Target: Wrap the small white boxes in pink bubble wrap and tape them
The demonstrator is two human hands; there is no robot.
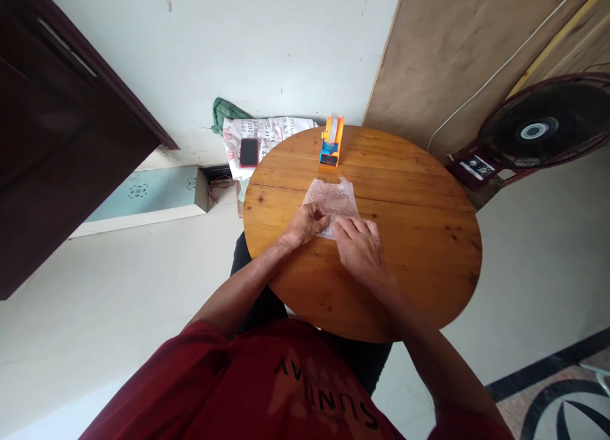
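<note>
A sheet of clear bubble wrap [331,195] lies on the round wooden table [410,237], its far edge uneven. My left hand [305,224] is closed at its near left part, thumb and fingers pinching the plastic. Close beside it, my right hand [361,244] has its fingers curled over the near right part of the wrap. The fingertips of both hands almost meet. Whether anything lies inside the wrap I cannot tell. Beyond it stands an orange and blue tape dispenser [332,140] with a roll of clear tape.
A dark phone [248,153] rests on white printed sacks [281,129] left of the table, with a green bag [229,113] behind. A large fan [534,132] stands at the right. A dark door [71,110] is at the left, and a white wall [286,46] rises behind.
</note>
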